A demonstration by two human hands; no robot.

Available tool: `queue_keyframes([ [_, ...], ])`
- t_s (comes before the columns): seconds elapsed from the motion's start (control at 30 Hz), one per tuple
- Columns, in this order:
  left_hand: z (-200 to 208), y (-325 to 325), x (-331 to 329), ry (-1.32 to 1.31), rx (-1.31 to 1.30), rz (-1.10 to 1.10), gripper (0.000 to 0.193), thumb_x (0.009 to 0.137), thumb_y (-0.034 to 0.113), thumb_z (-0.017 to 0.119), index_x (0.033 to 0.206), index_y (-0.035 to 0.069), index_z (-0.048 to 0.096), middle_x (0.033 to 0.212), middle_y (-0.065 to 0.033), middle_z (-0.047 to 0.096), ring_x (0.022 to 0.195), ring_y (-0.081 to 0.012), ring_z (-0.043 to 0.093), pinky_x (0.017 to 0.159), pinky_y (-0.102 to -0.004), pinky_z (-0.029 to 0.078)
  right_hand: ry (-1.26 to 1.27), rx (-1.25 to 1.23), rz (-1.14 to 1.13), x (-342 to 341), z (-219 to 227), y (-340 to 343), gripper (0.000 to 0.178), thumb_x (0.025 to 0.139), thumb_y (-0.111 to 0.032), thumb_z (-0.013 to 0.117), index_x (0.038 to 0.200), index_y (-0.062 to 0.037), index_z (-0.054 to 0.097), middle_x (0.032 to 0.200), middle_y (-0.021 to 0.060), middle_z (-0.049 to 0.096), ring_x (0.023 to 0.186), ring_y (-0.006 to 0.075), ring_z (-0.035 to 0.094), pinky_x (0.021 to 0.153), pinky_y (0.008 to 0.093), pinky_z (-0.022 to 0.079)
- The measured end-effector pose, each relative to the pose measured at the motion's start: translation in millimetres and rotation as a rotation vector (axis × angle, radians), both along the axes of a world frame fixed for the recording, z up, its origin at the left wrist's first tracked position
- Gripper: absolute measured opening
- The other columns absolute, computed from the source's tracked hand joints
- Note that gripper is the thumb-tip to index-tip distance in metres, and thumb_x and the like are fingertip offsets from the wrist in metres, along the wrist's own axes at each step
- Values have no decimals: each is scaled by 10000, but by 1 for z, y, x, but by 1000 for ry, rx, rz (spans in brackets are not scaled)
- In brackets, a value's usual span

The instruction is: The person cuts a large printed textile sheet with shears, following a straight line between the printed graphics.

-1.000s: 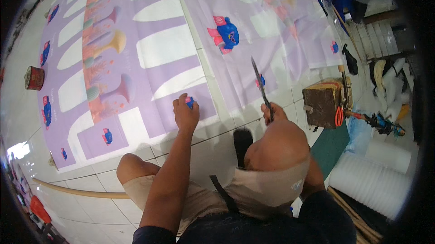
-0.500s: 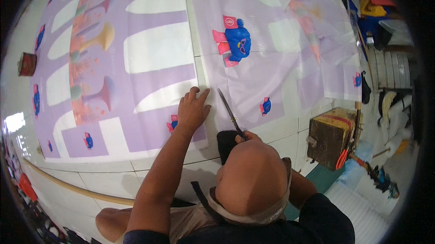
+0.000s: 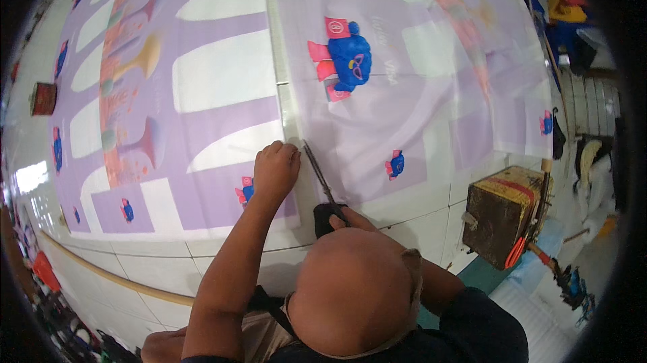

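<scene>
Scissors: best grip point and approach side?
Grip the scissors at the handle end, coming from the near side, opposite the tips. The long, narrow blades point away and slightly left, so the near end looks safest. The right hand holds them there, though the knee partly hides that grip.

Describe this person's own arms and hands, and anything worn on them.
The left hand is bare, with no glove, ring or watch visible; the left forearm is uncovered. The right hand also looks ungloved, though the knee hides part of it. A short, plain, very dark sleeve covers the right upper arm.
</scene>
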State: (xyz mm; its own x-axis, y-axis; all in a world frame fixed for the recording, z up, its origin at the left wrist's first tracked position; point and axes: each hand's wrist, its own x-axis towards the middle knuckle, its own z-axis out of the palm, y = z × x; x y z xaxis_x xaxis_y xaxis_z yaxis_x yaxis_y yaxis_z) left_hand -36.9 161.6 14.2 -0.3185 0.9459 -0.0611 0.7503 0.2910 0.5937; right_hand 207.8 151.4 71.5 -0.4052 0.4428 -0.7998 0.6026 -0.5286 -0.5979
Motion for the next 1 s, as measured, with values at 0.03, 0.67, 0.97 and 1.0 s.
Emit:
queue_keyframes([
  [0.03, 0, 2, 5, -29, 22, -5, 128, 869, 158, 669, 896, 37, 698, 855, -167, 643, 839, -379, 627, 765, -471, 500, 15, 3, 4, 0, -12, 3, 361, 984, -421, 632, 1008, -69, 555, 831, -11, 559, 763, 94, 527, 630, 286, 435],
  [0.67, 12, -11, 14, -187, 66, 126, 126, 883, 107, 662, 916, -9, 699, 819, -184, 630, 781, -387, 622, 730, -473, 495, 155, 24, -42, -51, -30, -4, 424, 1013, -501, 527, 957, -81, 522, 694, 18, 503, 605, 125, 493, 552, 305, 395],
  [0.97, 12, -12, 17, -180, 75, 149, 121, 885, 110, 663, 904, -3, 705, 807, -182, 631, 772, -385, 627, 723, -468, 500, 100, 55, -41, -51, -49, -2, 468, 992, -534, 549, 939, -70, 524, 664, 10, 504, 584, 123, 505, 532, 297, 400],
  [1.0, 12, -10, 19, -191, 86, 150, 121, 884, 109, 664, 901, -4, 705, 806, -182, 631, 769, -384, 626, 722, -468, 500, 86, 70, -33, -49, -51, -1, 474, 988, -539, 554, 939, -68, 524, 660, 10, 505, 583, 122, 507, 531, 296, 401],
])
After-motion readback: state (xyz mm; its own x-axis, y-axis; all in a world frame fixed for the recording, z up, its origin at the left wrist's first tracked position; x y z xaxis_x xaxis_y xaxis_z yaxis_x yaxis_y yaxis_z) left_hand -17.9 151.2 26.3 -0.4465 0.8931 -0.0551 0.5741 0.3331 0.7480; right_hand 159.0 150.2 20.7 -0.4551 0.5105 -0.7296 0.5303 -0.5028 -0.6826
